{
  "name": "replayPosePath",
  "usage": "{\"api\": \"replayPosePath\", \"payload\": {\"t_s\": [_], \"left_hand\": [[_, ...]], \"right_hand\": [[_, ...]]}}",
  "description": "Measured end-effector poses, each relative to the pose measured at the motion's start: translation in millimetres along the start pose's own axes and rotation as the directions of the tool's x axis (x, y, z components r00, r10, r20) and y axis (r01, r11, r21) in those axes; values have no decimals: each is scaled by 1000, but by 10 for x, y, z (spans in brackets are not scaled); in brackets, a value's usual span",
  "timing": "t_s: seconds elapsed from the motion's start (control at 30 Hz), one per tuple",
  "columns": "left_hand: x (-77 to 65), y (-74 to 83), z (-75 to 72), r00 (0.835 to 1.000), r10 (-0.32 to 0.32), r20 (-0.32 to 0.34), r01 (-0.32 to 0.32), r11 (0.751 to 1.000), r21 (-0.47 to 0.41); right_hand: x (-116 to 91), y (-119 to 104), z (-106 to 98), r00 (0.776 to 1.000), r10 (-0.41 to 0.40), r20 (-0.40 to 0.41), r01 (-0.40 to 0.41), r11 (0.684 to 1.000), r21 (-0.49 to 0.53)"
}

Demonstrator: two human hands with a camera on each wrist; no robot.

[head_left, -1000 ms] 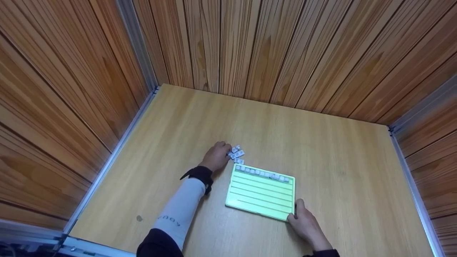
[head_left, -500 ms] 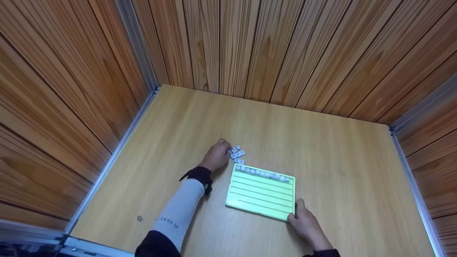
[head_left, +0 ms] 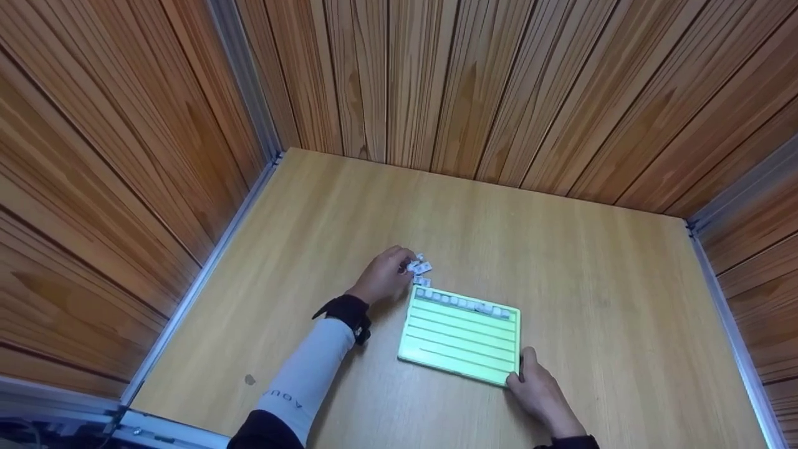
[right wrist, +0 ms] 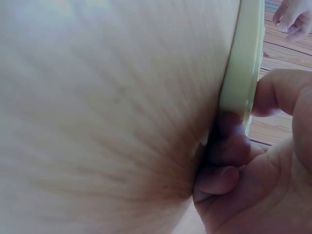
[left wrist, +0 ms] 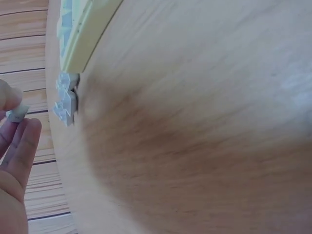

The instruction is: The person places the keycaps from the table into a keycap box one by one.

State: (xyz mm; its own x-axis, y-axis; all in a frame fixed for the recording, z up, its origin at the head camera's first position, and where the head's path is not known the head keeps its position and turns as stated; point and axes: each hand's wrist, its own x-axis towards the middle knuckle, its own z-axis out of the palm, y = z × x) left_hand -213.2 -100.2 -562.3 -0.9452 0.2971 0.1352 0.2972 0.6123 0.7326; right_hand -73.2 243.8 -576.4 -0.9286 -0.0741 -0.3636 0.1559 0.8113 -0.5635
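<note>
My left hand (head_left: 381, 275) is just beyond the tray's far left corner, beside the loose pieces. In the left wrist view its thumb and fingertips pinch a small white keycap-like piece (left wrist: 18, 113). The light green ridged tray (head_left: 458, 350) lies on the table, with a row of white keycap-like pieces (head_left: 462, 304) along its far slot. My right hand (head_left: 543, 394) grips the tray's near right corner. The right wrist view shows the thumb on the rim (right wrist: 241, 73) and fingers curled against the side and lower edge.
Several loose white pieces (head_left: 422, 268) lie close to the left fingers, with more (head_left: 422, 282) right at the tray's far left corner. Wooden plank walls (head_left: 461, 81) with metal edging enclose the wooden table (head_left: 598, 299).
My left hand has shifted slightly right and nearer, now overlapping some loose pieces in the head view. The right hand keeps its grip on the tray.
</note>
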Motion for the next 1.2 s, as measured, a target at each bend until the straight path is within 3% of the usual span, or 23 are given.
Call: {"api": "replayPosePath", "payload": {"t_s": [0.4,0.9,1.13,1.2], "left_hand": [[-69,48,34,992,115,49,-117,993,34],[-154,103,78,990,77,114,-82,996,43],[-224,109,111,966,210,152,-223,972,78],[-239,105,131,961,210,180,-228,969,90]], "right_hand": [[-7,15,-14,999,-31,-19,30,1000,-6],[-6,-5,-20,999,-38,-16,38,999,-12],[-12,2,-10,997,-74,-29,74,997,-13],[-12,5,-14,998,-66,-23,66,998,-16]]}}
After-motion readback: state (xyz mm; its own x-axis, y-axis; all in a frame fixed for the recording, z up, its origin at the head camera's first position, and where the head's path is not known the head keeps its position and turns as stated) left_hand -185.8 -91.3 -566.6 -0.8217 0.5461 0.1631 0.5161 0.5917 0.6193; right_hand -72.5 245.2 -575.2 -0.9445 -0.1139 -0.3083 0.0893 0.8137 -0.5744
